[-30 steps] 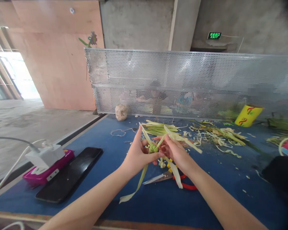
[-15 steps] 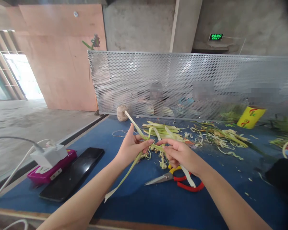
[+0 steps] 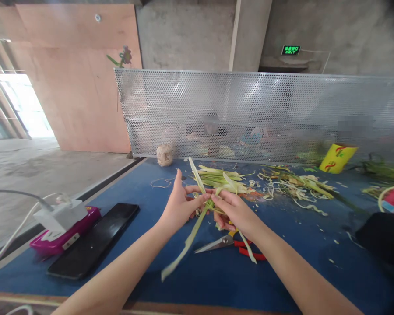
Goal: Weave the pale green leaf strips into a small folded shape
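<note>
Both my hands meet over the blue table around a small knot of pale green leaf strips (image 3: 190, 238). My left hand (image 3: 180, 203) pinches the knot between thumb and fingers. From the other side my right hand (image 3: 234, 212) grips the strips close to the knot, its thumb near the left one. Loose strip ends stick out upward, toward me and to the lower right. Below my right hand lies a pair of scissors (image 3: 218, 244) with red and yellow handles, partly covered by a strip end. Behind the hands rests a pile of cut stalks (image 3: 216, 176).
At the left are a black phone (image 3: 95, 238) and a magenta power strip (image 3: 65, 234) with a white charger. Leaf scraps (image 3: 302, 183) lie right of centre. A yellow roll (image 3: 338, 158) and a wrapped ball (image 3: 164, 155) stand before a perforated metal screen (image 3: 184, 100), with people behind it.
My right hand has moved in toward my left, and the two now touch around the knot. The strip ends have swung round. The view has shifted slightly.
</note>
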Available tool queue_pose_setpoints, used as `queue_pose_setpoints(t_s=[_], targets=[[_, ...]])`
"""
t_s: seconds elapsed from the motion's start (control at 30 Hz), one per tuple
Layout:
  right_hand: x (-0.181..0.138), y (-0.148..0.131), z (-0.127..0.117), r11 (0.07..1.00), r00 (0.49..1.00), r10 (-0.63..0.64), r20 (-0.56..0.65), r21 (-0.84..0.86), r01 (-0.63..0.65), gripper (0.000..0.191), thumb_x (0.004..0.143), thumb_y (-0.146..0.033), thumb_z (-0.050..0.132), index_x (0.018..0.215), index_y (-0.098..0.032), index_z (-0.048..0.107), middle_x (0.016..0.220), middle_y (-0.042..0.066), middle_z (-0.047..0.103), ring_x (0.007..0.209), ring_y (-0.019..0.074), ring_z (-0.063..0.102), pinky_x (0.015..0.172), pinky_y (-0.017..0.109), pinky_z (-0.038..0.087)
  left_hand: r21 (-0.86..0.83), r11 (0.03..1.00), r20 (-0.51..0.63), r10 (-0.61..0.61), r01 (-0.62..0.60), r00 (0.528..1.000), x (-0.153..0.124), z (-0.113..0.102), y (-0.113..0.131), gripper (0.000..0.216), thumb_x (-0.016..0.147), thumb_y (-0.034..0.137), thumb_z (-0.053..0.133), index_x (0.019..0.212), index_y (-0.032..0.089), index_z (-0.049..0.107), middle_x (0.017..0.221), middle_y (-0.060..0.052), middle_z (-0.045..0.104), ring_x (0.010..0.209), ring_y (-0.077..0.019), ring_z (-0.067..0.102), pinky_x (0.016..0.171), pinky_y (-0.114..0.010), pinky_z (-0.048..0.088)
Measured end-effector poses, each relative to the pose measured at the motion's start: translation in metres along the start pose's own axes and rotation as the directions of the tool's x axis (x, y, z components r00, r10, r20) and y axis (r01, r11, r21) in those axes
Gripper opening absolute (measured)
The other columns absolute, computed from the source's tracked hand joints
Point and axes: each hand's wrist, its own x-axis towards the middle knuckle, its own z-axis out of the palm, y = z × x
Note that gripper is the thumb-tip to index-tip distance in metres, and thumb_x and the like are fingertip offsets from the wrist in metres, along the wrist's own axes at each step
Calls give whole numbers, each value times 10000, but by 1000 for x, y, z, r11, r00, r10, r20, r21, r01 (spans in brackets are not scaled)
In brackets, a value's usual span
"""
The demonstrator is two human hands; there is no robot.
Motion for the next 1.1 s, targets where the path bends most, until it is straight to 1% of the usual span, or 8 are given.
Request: queue_pose_setpoints(t_s=[0.13, 0.23, 0.37, 0.57, 0.67, 0.83, 0.97, 1.1], targets=[[-2, -3, 0, 995, 995, 28, 92, 96, -37, 338, 819, -446, 457, 1038, -188, 472, 403, -73, 501, 251, 43, 334, 280, 148, 211, 58, 990, -68, 131, -128, 989, -1, -1, 3, 1097, 631, 194, 702, 1367, 240, -110, 757, -15, 641, 428, -82, 547, 399, -197, 451], [-2, -5, 2, 991, 989, 61, 138, 113, -76, 306, 803, -463, 479, 907, -176, 496, 410, -76, 499, 242, 34, 344, 273, 147, 221, 85, 988, -55, 137, -132, 989, -2, -1, 3, 1050, 650, 210, 685, 1372, 260, -76, 750, -17, 650, 376, -66, 505, 362, -197, 442], [0, -5, 4, 994, 992, 83, 94, 61, -89, 234, 796, -401, 511, 784, -167, 495, 396, -84, 473, 243, 25, 350, 271, 138, 229, 70, 994, -15, 79, -78, 997, -3, 0, 4, 1025, 672, 219, 666, 1371, 282, -81, 715, -9, 656, 331, -62, 479, 309, -179, 408], [0, -7, 8, 1000, 1000, 21, 14, 22, -21, 222, 789, -385, 525, 744, -170, 494, 459, -66, 533, 236, 16, 357, 259, 138, 231, 41, 993, -93, 113, -109, 989, -1, -2, 9, 1008, 683, 245, 659, 1372, 267, -76, 690, -16, 661, 298, -64, 468, 279, -165, 368], [-1, -8, 5, 999, 997, -51, -51, -11, 50, 234, 792, -404, 515, 776, -171, 502, 520, -52, 556, 266, 21, 405, 273, 145, 259, -8, 999, -23, 46, -46, 999, 1, -6, 11, 1058, 668, 201, 670, 1365, 255, -123, 786, -47, 656, 370, -77, 518, 314, -176, 391], [1, -6, -4, 992, 988, -119, -103, -58, 113, 230, 746, -372, 583, 816, -176, 485, 543, -41, 575, 278, 35, 416, 277, 170, 295, -92, 996, 138, -5, 18, 990, -1, -7, 9, 1100, 572, 63, 709, 1380, 231, -17, 873, -44, 605, 557, -85, 579, 562, -254, 491], [2, -3, -5, 997, 998, -47, -45, -68, 44, 218, 756, -377, 564, 747, -179, 473, 510, -34, 589, 241, 26, 372, 253, 162, 252, -55, 998, 129, 31, -24, 991, -4, -4, 7, 1125, 598, 79, 691, 1366, 283, -106, 920, -43, 581, 523, -41, 512, 540, -235, 460], [2, -5, -2, 996, 992, -82, -96, -52, 78, 197, 765, -357, 555, 824, -172, 518, 462, -52, 572, 223, 17, 307, 248, 153, 207, 8, 999, 112, 36, -37, 993, -5, -3, 6, 1115, 604, 120, 698, 1367, 278, -99, 952, -57, 574, 529, -43, 500, 537, -239, 457]])
